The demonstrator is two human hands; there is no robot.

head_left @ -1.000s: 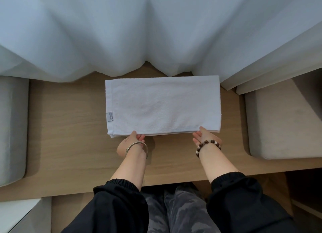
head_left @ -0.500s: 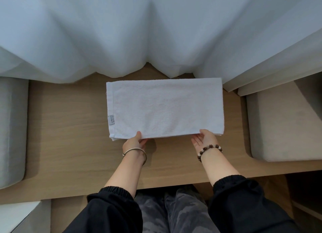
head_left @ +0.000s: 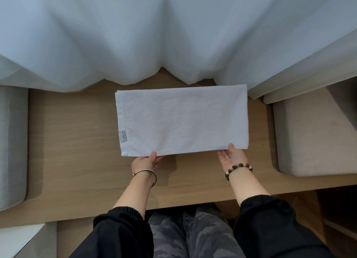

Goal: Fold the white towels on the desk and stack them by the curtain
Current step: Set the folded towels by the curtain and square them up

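A white towel (head_left: 181,120), folded into a long rectangle with a small label at its left end, lies on the wooden desk (head_left: 73,142), its far edge close to the white curtain (head_left: 173,35). My left hand (head_left: 144,164) pinches the towel's near edge towards the left, thumb on top and fingers beneath. My right hand (head_left: 231,157) is palm up at the near edge towards the right, with its thumb on the towel and its fingers hidden under it.
A grey cushion (head_left: 11,145) borders the desk on the left and a beige cushion (head_left: 316,138) on the right. The curtain's hem hangs onto the back of the desk. My legs show under the desk's front edge.
Both hands stay at the towel's near edge. My right palm has turned further upward. The towel lies in about the same place.
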